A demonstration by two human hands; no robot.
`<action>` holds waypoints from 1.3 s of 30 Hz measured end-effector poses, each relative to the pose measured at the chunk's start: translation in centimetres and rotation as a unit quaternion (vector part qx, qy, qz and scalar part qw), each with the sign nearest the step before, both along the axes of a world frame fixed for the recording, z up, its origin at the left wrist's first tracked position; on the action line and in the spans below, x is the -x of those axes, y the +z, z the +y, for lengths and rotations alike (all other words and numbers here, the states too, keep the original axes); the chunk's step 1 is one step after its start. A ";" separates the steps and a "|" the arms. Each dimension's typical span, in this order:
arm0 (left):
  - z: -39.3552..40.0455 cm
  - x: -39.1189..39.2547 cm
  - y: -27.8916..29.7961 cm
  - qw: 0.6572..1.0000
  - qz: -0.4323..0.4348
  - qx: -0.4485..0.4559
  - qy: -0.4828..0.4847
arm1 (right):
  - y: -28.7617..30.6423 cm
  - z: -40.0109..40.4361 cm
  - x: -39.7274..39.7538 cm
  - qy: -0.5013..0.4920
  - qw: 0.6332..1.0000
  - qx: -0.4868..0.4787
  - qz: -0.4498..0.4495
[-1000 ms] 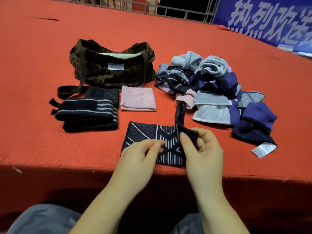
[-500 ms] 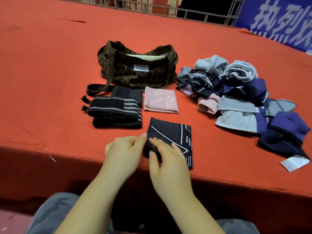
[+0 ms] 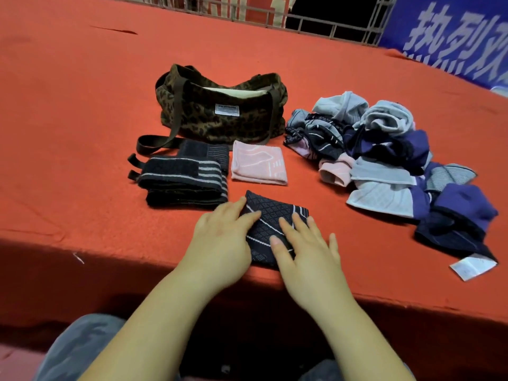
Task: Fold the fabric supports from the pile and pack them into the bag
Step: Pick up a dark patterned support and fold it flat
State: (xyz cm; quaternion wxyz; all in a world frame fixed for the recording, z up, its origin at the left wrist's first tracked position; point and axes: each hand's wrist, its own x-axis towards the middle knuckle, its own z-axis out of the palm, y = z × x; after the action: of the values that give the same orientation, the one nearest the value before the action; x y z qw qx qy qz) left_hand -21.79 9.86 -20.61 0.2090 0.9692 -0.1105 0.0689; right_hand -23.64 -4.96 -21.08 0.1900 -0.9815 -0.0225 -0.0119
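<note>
Change: a second ago the right hand (image 3: 308, 251) pinched a loose strap end of the dark patterned support (image 3: 270, 218) while the piece lay unfolded and wide; now the strap is tucked away and the support lies as a compact square near the front edge of the red surface (image 3: 82, 105).
Meaning: the fold on this piece looks finished, judging by both hands pressing it flat; it seems ready to join the folded ones or go to the bag.
Left hand (image 3: 222, 235): fingers straight and together, lying on the left edge of the support, holding nothing.
Right hand: fingers (image 3: 286, 226) straight and slightly spread, flat on the right half of the support, thumb on its near part.
Support and fingers: beneath both palms, its far corner showing past the fingertips.
Folded pieces: black striped support (image 3: 184, 180) just beyond on the left, pink support (image 3: 258, 166) beside it.
Bag (image 3: 220, 111): leopard-print, mouth open, behind the folded pieces.
Pile (image 3: 384, 160): grey, purple and dark supports heaped to the right, still unfolded.
</note>
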 end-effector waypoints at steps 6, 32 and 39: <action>0.5 -0.1 0.2 0.999 0.039 -0.004 0.032 | -0.4 -0.9 0.4 -0.070 0.997 -0.014 0.013; -0.2 -1.6 -0.9 0.989 -0.019 0.011 0.149 | -2.0 -0.2 -3.8 -0.029 0.978 -0.154 -0.138; 0.0 -1.8 -1.1 0.984 -0.095 -0.014 0.148 | -0.8 -0.1 -4.3 0.027 0.989 -0.090 -0.118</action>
State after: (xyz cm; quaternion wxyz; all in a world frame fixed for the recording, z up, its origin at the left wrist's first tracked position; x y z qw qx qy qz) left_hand -19.96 9.91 -21.75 0.1715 0.9668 0.0142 0.1892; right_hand -19.37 -5.06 -21.86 0.2734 -0.9513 -0.0700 -0.1242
